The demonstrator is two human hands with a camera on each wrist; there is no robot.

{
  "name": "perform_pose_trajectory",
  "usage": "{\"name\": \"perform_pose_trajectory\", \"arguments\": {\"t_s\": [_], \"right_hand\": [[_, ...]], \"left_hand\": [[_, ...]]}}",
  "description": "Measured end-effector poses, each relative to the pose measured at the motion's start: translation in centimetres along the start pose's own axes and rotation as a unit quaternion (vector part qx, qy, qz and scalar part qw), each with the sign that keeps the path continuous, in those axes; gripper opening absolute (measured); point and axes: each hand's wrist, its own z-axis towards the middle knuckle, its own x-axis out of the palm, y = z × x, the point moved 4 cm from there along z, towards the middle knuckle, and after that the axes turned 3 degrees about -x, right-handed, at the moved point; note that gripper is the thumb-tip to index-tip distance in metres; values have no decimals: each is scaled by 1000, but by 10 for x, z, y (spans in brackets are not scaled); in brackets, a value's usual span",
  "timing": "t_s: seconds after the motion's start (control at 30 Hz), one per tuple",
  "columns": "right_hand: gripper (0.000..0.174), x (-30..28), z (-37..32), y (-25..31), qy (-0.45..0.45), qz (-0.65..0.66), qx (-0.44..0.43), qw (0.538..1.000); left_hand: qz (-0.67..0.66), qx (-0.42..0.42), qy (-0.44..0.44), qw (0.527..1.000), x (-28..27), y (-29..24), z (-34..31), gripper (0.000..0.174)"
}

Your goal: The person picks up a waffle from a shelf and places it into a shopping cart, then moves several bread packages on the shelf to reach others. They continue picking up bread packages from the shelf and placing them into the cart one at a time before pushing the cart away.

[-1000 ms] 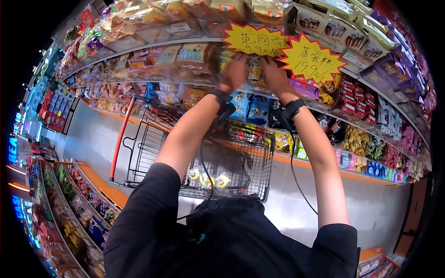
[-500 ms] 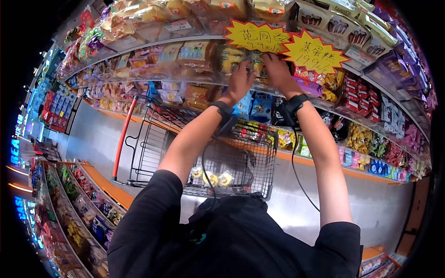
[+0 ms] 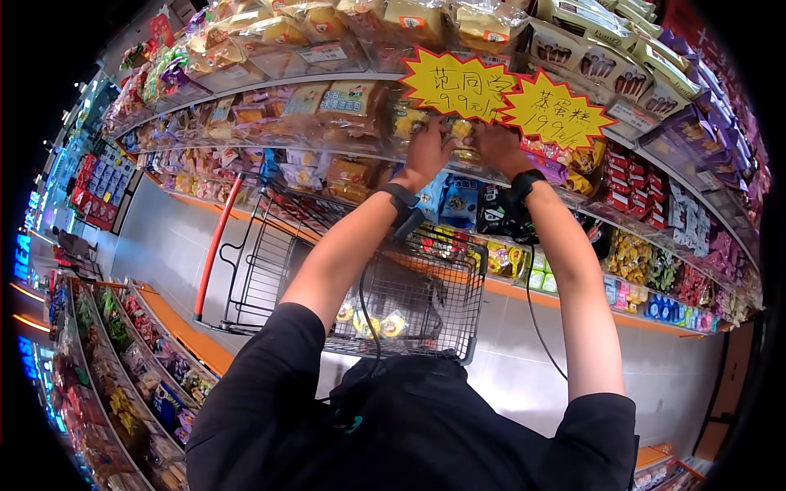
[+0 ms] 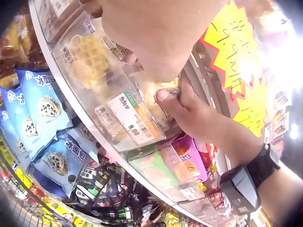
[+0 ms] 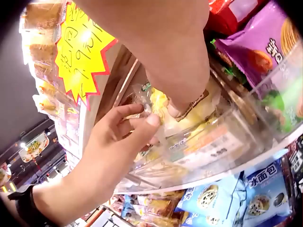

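In the head view both hands reach into a clear-fronted shelf bin of wrapped waffles, with a small yellow waffle packet (image 3: 461, 129) between them. My right hand (image 3: 499, 149) holds that packet from its right side; its thumb presses on the wrapper in the left wrist view. My left hand (image 3: 427, 155) is at the packet's left side. In the right wrist view its thumb and bent forefinger pinch the clear wrapper. Another waffle (image 4: 87, 61) shows through the bin's front, beside a price tag (image 4: 130, 118) reading 9.90.
Yellow star-shaped price signs (image 3: 458, 84) hang just above the hands. Blue bread bags (image 3: 460, 200) fill the shelf below. A wire shopping cart (image 3: 438, 315) with several packets (image 3: 393, 325) stands between body and shelf. Packed shelves also rise behind on the left.
Half a second ago the left hand was spread apart from the right. Now both hands are close about the waffle packet. The signs sit slightly lower in the head view.
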Motion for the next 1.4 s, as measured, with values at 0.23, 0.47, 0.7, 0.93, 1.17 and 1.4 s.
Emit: {"name": "perform_pose_trajectory", "arguments": {"t_s": [0.23,0.47,0.7,0.93,1.17,1.4], "right_hand": [[38,4,11,-15,35,137,10,990],[35,-23,-18,29,-23,16,44,999],[36,-11,8,-9,-75,130,-36,988],[38,24,29,-20,51,37,-19,998],[30,-16,-7,13,9,-3,34,999],[35,-14,-6,9,-11,23,21,999]], "left_hand": [[42,-97,11,994,20,1,10,47],[51,-109,33,992,20,2,4,38],[195,-103,95,971,29,-2,37,25],[208,-126,127,962,26,8,37,25],[172,-115,145,968,15,0,25,35],[131,-112,58,983,0,-9,14,51]]}}
